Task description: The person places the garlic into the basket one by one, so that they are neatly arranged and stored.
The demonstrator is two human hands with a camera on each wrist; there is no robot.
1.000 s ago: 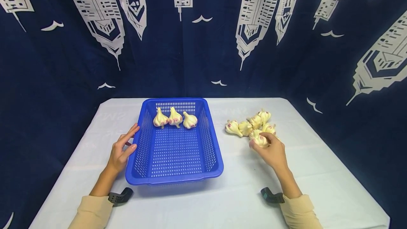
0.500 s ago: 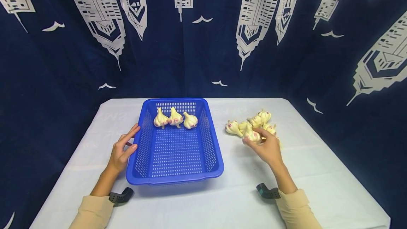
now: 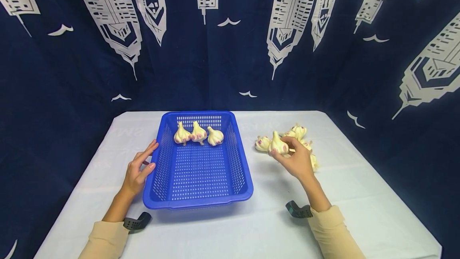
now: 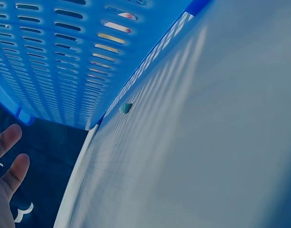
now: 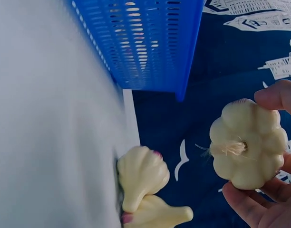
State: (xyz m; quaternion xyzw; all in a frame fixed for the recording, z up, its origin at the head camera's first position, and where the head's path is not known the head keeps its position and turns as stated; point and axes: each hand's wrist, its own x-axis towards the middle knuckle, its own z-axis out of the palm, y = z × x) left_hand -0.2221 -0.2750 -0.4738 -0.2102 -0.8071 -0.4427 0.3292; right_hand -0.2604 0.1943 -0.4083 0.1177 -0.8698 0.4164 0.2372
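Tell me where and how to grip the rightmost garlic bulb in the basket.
Probably best: pinch the rightmost bulb around its wide body, coming from above and the right; the basket has walls all round, and the middle bulb sits close on its left.

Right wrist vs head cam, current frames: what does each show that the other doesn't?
Right wrist only: the root tuft under the held garlic bulb, and the outer side of the basket facing that camera.

Head only: the left hand at the basket's left rim, the three bulbs inside the basket in full, and the tan sleeves.

Both: the right hand gripping the held garlic bulb, the basket, loose bulbs on the white table, and the printed navy cloth.
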